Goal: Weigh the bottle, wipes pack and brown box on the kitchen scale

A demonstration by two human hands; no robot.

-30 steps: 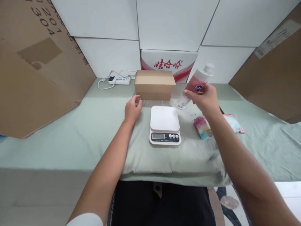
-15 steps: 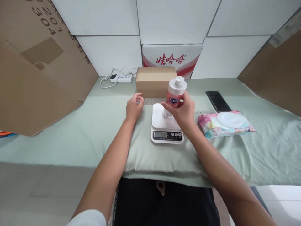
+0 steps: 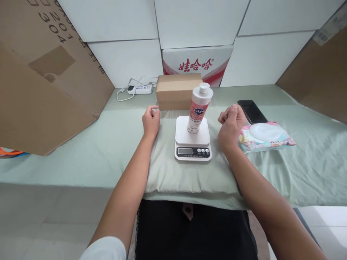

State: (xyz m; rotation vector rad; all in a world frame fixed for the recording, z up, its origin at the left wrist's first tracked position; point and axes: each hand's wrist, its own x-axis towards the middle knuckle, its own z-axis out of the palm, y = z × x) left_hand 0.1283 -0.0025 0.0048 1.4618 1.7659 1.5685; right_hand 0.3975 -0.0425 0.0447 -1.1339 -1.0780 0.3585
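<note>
From the head camera, looking forward and down, a pink-and-white bottle with a white cap stood upright on the plate of a white kitchen scale. The scale sat on a pale green cloth, its small display and round buttons toward the person; no reading could be made out.

The person's left hand was to the left of the scale, near the front corner of a plain cardboard box. Its fingers were loosely curled; whether their tips met the thumb, one could not tell. The right hand was to the right of the scale, apart from the bottle, its fingers drawn together in a loose fist. It overlapped the left end of a colourful packet of wipes in view; contact between them was unclear.

Beyond the packet lay a dark phone. Behind the box stood a white carton with red lettering, and to the box's left lay a white power strip with a looped cable. Large brown cardboard flanked both sides.
</note>
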